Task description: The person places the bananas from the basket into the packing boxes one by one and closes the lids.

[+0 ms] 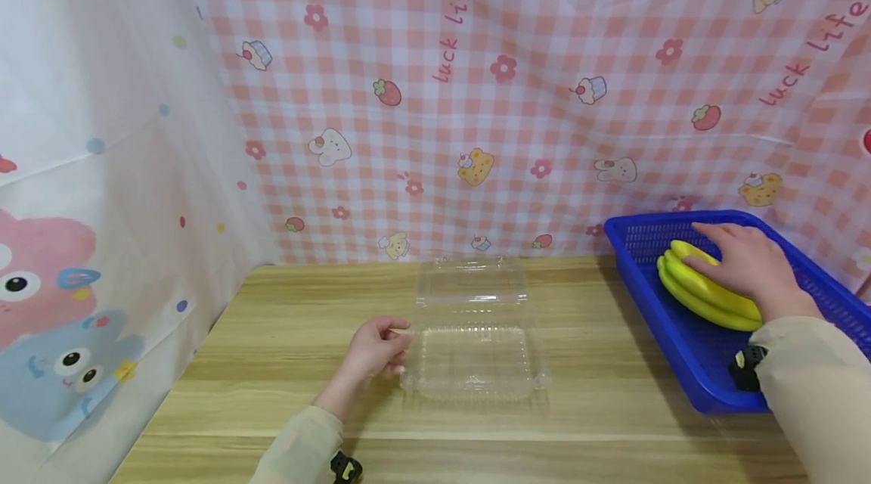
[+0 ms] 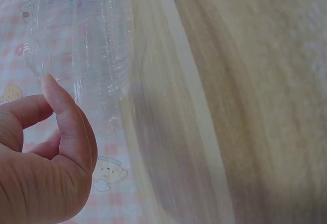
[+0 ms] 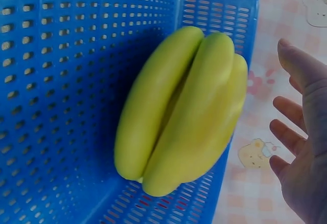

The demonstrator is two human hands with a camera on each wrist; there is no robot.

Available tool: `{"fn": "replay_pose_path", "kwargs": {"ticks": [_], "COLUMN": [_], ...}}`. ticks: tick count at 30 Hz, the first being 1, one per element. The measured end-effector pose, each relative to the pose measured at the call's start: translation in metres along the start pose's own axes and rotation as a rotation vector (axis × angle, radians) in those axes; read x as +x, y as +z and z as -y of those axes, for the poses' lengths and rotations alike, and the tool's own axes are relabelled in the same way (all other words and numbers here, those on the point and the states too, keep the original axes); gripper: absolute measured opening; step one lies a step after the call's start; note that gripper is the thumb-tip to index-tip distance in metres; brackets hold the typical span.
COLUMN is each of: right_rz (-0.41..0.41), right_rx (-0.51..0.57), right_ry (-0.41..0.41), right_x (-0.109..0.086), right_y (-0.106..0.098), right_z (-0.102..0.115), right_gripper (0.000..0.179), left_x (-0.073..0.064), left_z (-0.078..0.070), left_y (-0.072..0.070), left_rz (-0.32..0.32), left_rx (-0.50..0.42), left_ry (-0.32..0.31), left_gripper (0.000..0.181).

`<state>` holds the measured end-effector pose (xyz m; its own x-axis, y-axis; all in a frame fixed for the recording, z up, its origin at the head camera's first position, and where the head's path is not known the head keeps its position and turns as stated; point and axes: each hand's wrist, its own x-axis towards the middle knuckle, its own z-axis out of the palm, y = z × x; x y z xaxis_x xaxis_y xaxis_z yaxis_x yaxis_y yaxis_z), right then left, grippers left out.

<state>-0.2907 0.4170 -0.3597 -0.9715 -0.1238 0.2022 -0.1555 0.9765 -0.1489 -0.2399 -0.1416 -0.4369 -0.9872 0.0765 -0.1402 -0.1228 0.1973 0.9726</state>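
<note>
One bunch of yellow bananas (image 1: 701, 291) lies in a blue plastic basket (image 1: 633, 265) w/ holes in its sides, at the R end of the table. R hand (image 1: 751, 265) hangs over it, fingers spread & thumb apart, nothing in its grasp; the R wrist view shows the palm side clear of the fruit. Left of the basket, well apart, sits a clear plastic box (image 1: 476, 363), lid folded back toward the wall cloth. L hand (image 1: 377, 348) is at the box's L side, fingers bent, thumb near forefinger; can't tell if it pinches the rim or just rests by it. Both arms wear pale sleeves (image 1: 816, 386), w/ a black gadget (image 1: 746, 368) at each wrist. All on a wood-grain table (image 1: 272, 363); behind, pink checked cloth (image 1: 435, 113) w/ cupcakes, strawberries etc., & a white cartoon sheet (image 1: 136, 189) on the L.
</note>
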Motion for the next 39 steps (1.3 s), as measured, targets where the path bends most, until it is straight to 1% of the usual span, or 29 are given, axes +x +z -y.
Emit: {"fn": "replay_pose_path", "kwargs": {"ticks": [6,14,22,31,39], "right_rz": [0.062,0.078,0.136,0.135,0.172], "right_rx": [-0.009,-0.004,0.014,-0.024,-0.018], "right_ry": [-0.006,-0.013,-0.024,-0.044,-0.043], "right_x": [0.002,0.002,0.003,0.005,0.003], "right_y": [0.009,0.016,0.018,0.025,0.024], "right_z": [0.002,0.002,0.003,0.006,0.01], "right_gripper": [0.083,0.085,0.084,0.082,0.079], "left_x": [0.0,0.0,-0.002,-0.001,-0.001], "left_z": [0.001,0.0,-0.002,-0.002,-0.002], "left_y": [0.0,0.001,0.001,-0.001,-0.001], "left_rz": [-0.005,-0.016,-0.013,0.0,0.001], "left_rx": [0.001,0.0,-0.001,0.007,0.004], "left_ry": [0.012,0.013,0.004,0.002,0.0], "left_gripper": [0.03,0.029,0.03,0.03,0.031]}}
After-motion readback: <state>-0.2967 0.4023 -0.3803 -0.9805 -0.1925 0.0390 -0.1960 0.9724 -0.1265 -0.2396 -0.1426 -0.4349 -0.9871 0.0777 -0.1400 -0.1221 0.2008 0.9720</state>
